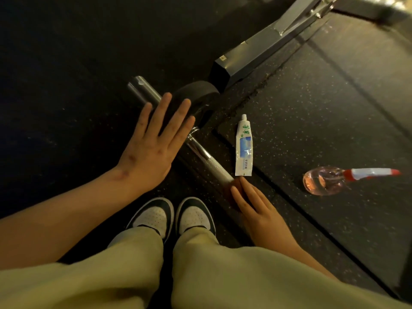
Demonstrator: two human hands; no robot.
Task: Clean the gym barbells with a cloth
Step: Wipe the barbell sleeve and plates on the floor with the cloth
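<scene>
While it lies slanted on the dark floor (312,108), just past the person's shoes, the barbell (209,159) looks very heavy and hard, so it is better to roll it than lift it. A black plate (196,94) sits on its thick end. The shiny part looks slippery; the rough part gives a better hold. The left hand (151,146) is flat and spread over the thick end. The right hand (258,210) rests straight fingers on the bar, over something reddish, maybe the cloth. A spray bottle (323,180) and a white tube (244,148) lie nearby.
</scene>
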